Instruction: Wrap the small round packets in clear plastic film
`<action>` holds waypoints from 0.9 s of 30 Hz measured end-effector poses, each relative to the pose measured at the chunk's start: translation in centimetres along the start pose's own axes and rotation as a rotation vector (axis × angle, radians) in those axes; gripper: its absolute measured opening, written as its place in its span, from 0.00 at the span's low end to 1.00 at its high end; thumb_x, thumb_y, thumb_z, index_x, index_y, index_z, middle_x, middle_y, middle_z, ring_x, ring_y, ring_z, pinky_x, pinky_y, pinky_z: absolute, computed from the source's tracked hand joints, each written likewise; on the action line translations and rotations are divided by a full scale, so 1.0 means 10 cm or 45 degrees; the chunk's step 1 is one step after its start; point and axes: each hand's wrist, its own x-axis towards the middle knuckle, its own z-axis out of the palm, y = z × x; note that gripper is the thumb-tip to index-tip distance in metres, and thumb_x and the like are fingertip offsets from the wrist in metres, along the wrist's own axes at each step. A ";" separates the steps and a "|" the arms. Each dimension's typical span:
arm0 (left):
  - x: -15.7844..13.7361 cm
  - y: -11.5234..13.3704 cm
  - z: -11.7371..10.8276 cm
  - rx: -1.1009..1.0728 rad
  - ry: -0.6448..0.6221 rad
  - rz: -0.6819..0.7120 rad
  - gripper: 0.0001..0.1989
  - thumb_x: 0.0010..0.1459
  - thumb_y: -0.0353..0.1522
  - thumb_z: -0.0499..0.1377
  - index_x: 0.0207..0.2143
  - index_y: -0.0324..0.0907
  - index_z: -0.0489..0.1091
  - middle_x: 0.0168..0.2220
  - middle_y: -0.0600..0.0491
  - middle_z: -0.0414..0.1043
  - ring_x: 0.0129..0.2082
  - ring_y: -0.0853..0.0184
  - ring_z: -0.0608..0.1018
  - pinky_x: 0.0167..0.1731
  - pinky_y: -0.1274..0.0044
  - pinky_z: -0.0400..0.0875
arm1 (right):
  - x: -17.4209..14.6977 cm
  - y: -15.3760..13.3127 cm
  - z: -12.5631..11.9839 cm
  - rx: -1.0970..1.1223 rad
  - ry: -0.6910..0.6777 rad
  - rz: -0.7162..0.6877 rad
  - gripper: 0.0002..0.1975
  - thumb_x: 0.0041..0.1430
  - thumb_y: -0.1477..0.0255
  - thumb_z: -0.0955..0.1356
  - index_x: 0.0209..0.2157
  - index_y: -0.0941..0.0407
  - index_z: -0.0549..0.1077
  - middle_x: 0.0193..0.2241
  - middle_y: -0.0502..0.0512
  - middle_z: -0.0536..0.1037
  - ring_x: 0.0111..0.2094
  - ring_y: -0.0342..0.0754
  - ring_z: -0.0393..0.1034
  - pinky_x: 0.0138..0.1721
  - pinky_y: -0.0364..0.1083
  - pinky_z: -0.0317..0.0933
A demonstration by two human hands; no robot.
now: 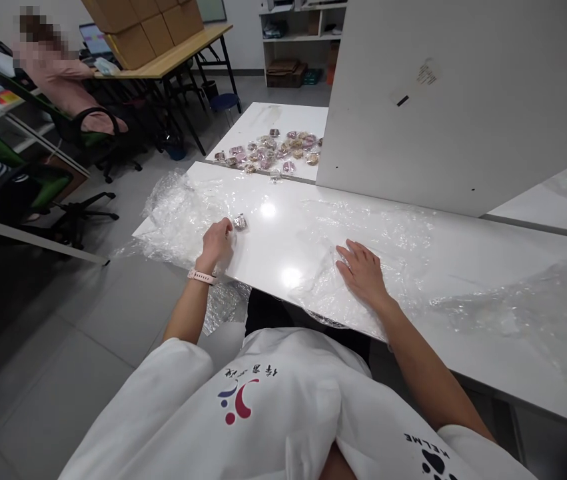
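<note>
My left hand point(218, 241) is at the left part of the white table point(273, 247), its fingers curled inward. What they hold, if anything, is hidden. Just beyond its fingertips lies a small brown item in a clear wrapper point(240, 222). Crumpled clear plastic film point(178, 217) spreads beside and behind this hand. Further right, my right hand point(363, 270) rests palm down with fingers spread on a thin sheet of clear plastic point(326, 283) near the table's front edge.
Several small wrapped pieces point(268, 153) lie on a white surface beyond the table. A large pale panel point(443, 100) rises at the back right. More clear film point(528, 307) covers the right side. A seated person point(58, 73) works near stacked cardboard boxes point(148, 33).
</note>
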 end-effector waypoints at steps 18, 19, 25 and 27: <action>0.66 0.69 -0.27 0.574 -0.546 0.288 0.20 0.49 0.31 0.64 0.44 0.37 0.66 0.36 0.38 0.76 0.42 0.45 0.79 0.43 0.66 0.65 | 0.00 0.01 0.01 -0.030 0.023 -0.009 0.23 0.71 0.62 0.55 0.61 0.50 0.67 0.65 0.58 0.63 0.66 0.58 0.54 0.61 0.61 0.54; 0.66 0.72 -0.25 0.579 -0.542 0.298 0.19 0.50 0.30 0.62 0.45 0.37 0.66 0.37 0.38 0.76 0.42 0.46 0.79 0.43 0.66 0.65 | 0.00 0.01 0.01 -0.032 0.027 -0.012 0.23 0.71 0.62 0.55 0.61 0.51 0.67 0.65 0.58 0.63 0.66 0.58 0.54 0.61 0.61 0.54; 0.71 0.88 -0.23 0.622 -0.566 0.371 0.19 0.56 0.27 0.54 0.51 0.40 0.68 0.42 0.40 0.76 0.46 0.51 0.78 0.44 0.67 0.66 | -0.01 0.03 0.03 -0.037 0.057 -0.023 0.22 0.71 0.62 0.56 0.60 0.50 0.67 0.65 0.57 0.64 0.65 0.57 0.55 0.60 0.60 0.55; 0.84 0.94 -0.31 0.597 -0.587 0.415 0.19 0.58 0.28 0.53 0.52 0.43 0.69 0.43 0.43 0.77 0.45 0.54 0.78 0.42 0.69 0.67 | 0.00 0.03 0.04 -0.039 0.061 -0.024 0.21 0.71 0.62 0.56 0.60 0.50 0.67 0.65 0.57 0.64 0.65 0.57 0.55 0.59 0.60 0.55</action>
